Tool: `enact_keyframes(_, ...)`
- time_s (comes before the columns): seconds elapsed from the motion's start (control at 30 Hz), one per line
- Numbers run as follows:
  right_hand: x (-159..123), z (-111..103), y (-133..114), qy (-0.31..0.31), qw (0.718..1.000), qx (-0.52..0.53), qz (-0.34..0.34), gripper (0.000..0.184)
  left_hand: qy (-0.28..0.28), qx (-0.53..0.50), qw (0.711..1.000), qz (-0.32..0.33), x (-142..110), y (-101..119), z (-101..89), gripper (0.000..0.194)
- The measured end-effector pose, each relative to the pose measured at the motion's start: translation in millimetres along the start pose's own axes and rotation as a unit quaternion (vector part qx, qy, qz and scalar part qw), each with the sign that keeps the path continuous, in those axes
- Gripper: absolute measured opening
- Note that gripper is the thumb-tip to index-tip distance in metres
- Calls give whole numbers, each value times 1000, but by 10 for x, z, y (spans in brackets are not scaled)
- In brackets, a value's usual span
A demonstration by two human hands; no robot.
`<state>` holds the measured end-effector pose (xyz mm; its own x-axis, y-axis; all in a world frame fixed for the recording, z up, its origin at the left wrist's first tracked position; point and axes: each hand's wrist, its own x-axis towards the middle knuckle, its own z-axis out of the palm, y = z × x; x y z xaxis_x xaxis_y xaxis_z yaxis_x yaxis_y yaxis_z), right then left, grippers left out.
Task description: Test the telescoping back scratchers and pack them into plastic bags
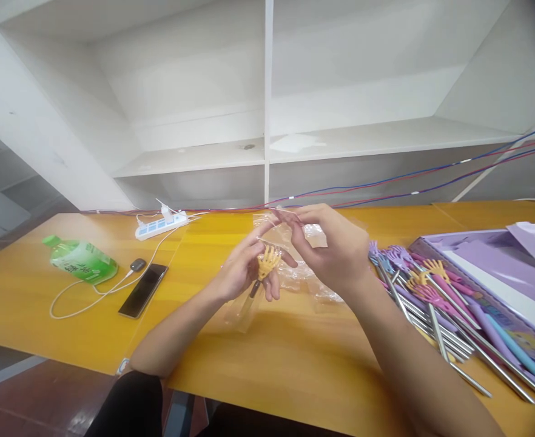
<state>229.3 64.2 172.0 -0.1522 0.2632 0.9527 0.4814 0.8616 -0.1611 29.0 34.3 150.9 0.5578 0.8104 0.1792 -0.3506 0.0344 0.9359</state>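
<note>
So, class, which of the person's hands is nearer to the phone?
Left. The left hand is to the right of the phone; the right hand is farther right, past the left one.

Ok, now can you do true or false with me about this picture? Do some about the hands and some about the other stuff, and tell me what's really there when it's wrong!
1. The left hand holds a yellow claw. True.

2. The phone is in the left hand. False: the phone lies on the table.

3. The bottle has a green cap. True.

4. Every claw in the pile is blue. False: the pile has pink, purple and yellow claws too.

5. The power strip has a plug in it. True.
</note>
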Motion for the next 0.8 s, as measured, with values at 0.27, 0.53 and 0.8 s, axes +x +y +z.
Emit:
enact_keyframes(0.27,32,-141,50,-144,978,49,141,1,54,20,998,1,98,-245,-43,50)
enact_keyframes(0.53,33,-182,134,-229,955,44,184,17,82,44,996,-1,145,-392,-27,50)
enact_keyframes(0.8,36,-233,100,-276,950,-99,108,20,130,55,989,46,162,-442,-69,47)
